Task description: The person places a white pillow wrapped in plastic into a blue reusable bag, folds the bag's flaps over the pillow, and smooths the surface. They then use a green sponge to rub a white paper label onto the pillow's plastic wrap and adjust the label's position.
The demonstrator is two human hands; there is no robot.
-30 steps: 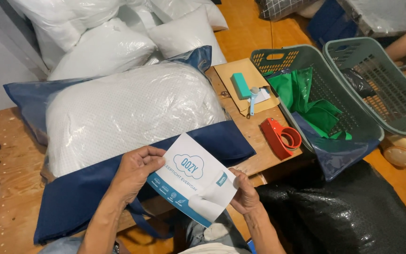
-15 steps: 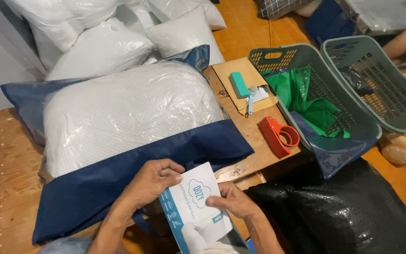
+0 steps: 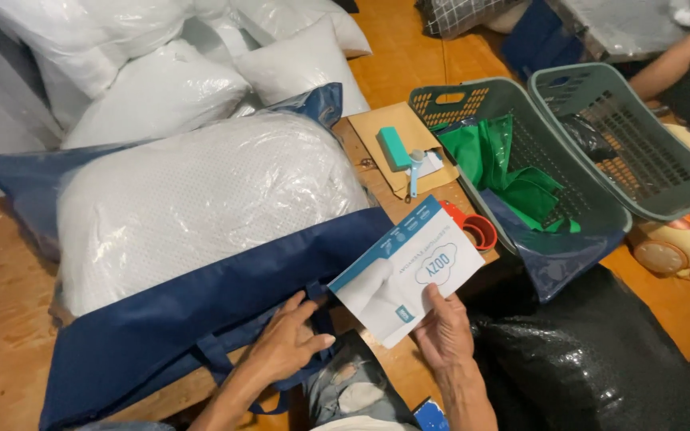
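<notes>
We see the right hand (image 3: pixel 445 339) gripping a white and blue card (image 3: pixel 405 279) by its lower edge, thumb pressed on its face, tilted above the table edge. The left hand (image 3: pixel 289 347) rests with fingers spread loosely on the dark blue bag (image 3: pixel 201 307), near its strap. A plastic-wrapped white pillow (image 3: pixel 201 191) lies on that bag. To the right stands a grey basket (image 3: pixel 592 215) with green cloth (image 3: pixel 513 172) inside.
</notes>
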